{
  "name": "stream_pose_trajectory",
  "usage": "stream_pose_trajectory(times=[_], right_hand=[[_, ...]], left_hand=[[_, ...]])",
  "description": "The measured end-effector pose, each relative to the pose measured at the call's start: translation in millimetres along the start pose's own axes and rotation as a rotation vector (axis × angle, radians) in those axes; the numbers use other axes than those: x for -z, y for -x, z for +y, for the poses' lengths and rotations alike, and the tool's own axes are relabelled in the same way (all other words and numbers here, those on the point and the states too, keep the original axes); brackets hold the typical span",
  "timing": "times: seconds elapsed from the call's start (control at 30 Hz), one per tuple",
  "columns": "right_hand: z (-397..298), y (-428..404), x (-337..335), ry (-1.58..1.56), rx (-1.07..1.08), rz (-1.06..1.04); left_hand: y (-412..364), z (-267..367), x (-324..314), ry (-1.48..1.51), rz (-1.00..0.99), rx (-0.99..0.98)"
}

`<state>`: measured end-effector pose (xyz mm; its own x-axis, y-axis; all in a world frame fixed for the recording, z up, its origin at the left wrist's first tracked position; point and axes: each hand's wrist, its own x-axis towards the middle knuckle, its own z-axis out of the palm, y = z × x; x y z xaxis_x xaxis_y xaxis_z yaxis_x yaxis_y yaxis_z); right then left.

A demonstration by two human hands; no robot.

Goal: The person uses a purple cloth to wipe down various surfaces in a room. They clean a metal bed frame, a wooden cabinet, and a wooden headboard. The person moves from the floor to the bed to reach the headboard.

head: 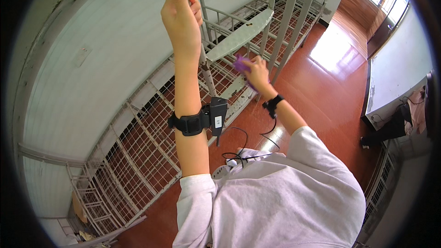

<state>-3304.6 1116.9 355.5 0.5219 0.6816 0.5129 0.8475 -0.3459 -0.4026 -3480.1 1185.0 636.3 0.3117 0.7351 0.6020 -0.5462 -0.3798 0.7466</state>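
My left hand (182,13) is closed around a grey metal post (206,72) of a bunk bed frame, near the top of the picture. Lower and to the right, my right hand (256,72) holds a purple cloth (242,64), which hangs partly below the fingers. The cloth is beside the bed's ladder, between two pale metal steps; whether it touches the metal I cannot tell. The upper step (241,36) has a worn dark spot, and the lower step (234,91) shows chipped paint. Black straps with devices circle both forearms.
The wire-mesh bed base (137,144) runs along the pale wall at left. Upright grey bars (286,17) rise right of the steps. A thin black cable (246,137) loops near my shirt. Dark and pink clothing (396,124) lies at far right, beyond the red floor (310,89).
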Motion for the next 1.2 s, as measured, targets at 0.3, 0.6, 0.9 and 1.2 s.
stream_pose_trajectory(times=[0.3,0.6,0.9,1.2], right_hand=[[-36.1,35.7,-12.1,-0.026,0.07,0.011],[-8.7,21.7,-6.5,-0.068,0.145,0.022],[11.9,17.8,-4.7,-0.017,0.075,0.007],[28.4,32.3,-20.7,-0.566,-0.247,-0.034]], left_hand=[[2.8,-1.9,-1.6,-0.017,0.032,0.011],[2.0,3.6,0.5,-0.052,0.128,-0.004],[6.5,3.5,-4.5,-0.095,0.182,-0.015],[1.8,-0.7,-12.1,-0.136,0.264,-0.07]])
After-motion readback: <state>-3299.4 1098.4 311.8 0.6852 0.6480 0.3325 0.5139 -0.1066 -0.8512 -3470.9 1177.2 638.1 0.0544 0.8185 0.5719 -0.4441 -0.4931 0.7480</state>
